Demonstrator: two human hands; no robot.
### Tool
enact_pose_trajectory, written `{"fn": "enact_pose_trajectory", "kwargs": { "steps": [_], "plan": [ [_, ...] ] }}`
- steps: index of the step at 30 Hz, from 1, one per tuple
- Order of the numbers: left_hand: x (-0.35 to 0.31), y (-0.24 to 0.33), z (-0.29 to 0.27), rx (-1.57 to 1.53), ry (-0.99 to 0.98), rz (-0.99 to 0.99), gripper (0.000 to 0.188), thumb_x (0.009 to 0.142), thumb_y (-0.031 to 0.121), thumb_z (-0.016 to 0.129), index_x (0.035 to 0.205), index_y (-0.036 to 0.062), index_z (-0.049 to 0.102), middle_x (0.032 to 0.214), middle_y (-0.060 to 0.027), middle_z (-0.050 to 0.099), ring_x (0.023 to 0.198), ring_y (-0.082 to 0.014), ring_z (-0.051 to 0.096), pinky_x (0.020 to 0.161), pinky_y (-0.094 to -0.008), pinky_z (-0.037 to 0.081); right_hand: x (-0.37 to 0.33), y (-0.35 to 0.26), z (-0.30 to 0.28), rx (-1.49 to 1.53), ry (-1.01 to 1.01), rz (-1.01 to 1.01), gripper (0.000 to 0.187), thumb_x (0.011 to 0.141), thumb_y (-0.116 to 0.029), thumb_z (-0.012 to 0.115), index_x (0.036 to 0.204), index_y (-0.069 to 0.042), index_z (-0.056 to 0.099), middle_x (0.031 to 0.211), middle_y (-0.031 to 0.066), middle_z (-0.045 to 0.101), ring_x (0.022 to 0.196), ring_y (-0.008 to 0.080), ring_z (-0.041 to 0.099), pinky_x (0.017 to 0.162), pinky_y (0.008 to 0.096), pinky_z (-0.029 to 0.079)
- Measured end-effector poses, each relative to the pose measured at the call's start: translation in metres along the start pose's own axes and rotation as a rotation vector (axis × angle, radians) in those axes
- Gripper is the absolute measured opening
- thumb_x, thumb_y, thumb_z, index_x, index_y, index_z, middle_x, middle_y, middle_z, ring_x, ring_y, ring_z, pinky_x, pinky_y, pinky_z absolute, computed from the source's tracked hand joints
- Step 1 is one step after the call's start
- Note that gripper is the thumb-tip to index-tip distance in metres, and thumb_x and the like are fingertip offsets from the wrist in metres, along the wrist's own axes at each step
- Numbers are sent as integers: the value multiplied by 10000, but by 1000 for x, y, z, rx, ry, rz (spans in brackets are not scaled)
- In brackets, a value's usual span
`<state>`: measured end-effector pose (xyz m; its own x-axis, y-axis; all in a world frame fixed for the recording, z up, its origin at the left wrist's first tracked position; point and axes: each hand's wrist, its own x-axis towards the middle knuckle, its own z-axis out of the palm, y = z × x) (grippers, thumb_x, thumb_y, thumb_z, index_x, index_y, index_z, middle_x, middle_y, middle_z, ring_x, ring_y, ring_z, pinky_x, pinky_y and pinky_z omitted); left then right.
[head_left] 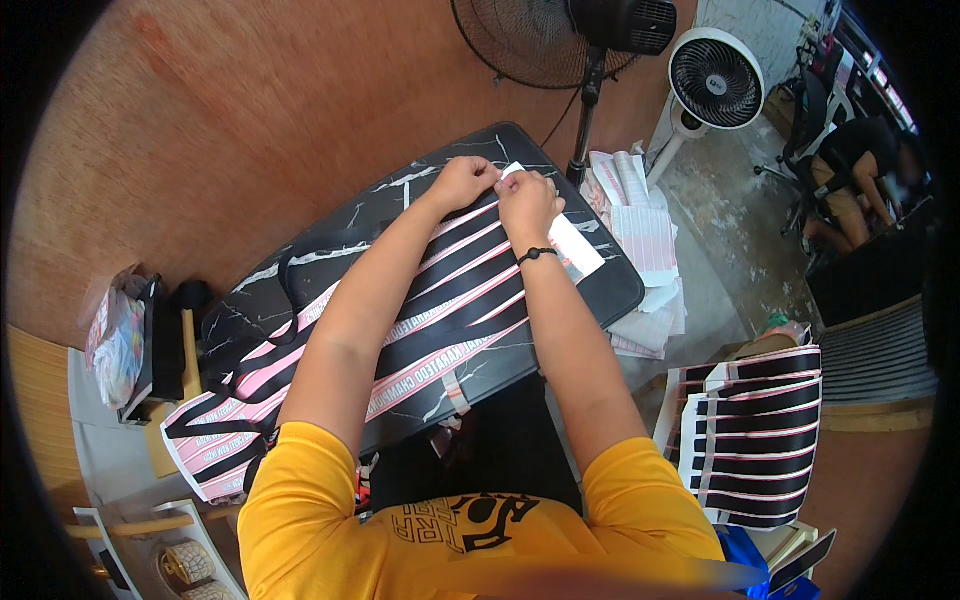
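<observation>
A long printed sheet (pixel 440 358), white and pink with lettering, lies across the black marble-patterned table (pixel 612 290). Black ribbons (pixel 462 272) run lengthwise over it in strips, and loose lengths curl at its left end. At the sheet's far end, my left hand (pixel 466 184) is closed, its thumb and fingertips pinched together. Right beside it, my right hand (pixel 530 205) pinches the sheet's far end, where a white paper corner (pixel 512 169) sticks out. Whatever sits between my left fingertips is too small to make out. A white paper piece (pixel 577 246) lies right of my right wrist.
Two fans, one black (pixel 525 40) and one white-rimmed (pixel 716 80), stand beyond the table. Printed papers (pixel 640 245) are piled on the floor at its right. A ribbon-striped sheet (pixel 757 440) hangs nearer right. Another person (pixel 855 165) bends over at far right.
</observation>
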<state>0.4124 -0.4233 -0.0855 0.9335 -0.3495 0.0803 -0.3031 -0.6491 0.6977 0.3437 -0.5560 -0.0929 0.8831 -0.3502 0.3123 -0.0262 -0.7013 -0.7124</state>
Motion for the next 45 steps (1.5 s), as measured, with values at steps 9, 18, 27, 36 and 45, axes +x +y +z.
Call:
{"fn": "enact_pose_trajectory", "kwargs": {
  "steps": [9,18,27,36,45],
  "plan": [
    [7,-2,-1,-139,139,42,270,884,282,679,947,20,700,906,-137,670,859,-200,624,785,-322,486,8,14,2,214,-10,0,121,730,-215,799,753,-121,726,806,17,682,921,272,592,820,430,425],
    [-24,19,-30,436,21,158,236,691,212,783,833,56,678,800,-113,677,819,-308,647,756,-404,482,14,19,2,293,-225,37,247,724,-211,817,914,-151,671,805,-13,701,869,216,663,845,421,406],
    [-10,26,-9,968,252,475,76,807,136,593,861,85,609,848,-107,651,848,-285,661,765,-392,463,17,19,1,209,-358,64,332,774,-159,774,1052,-177,592,894,5,703,970,229,652,930,450,360],
    [-11,14,-76,578,70,-114,265,879,56,625,1138,2,602,1037,-234,663,967,-371,661,800,-438,514,18,32,-6,332,-404,90,369,780,-129,757,1122,-152,619,876,32,698,906,228,663,907,404,414],
    [-38,13,-20,202,140,41,454,836,-74,477,1211,118,644,1073,-263,589,1014,-348,600,894,-395,478,24,43,1,718,-428,123,260,819,-40,664,1077,-72,681,809,31,693,741,137,644,686,266,490]
  ]
}}
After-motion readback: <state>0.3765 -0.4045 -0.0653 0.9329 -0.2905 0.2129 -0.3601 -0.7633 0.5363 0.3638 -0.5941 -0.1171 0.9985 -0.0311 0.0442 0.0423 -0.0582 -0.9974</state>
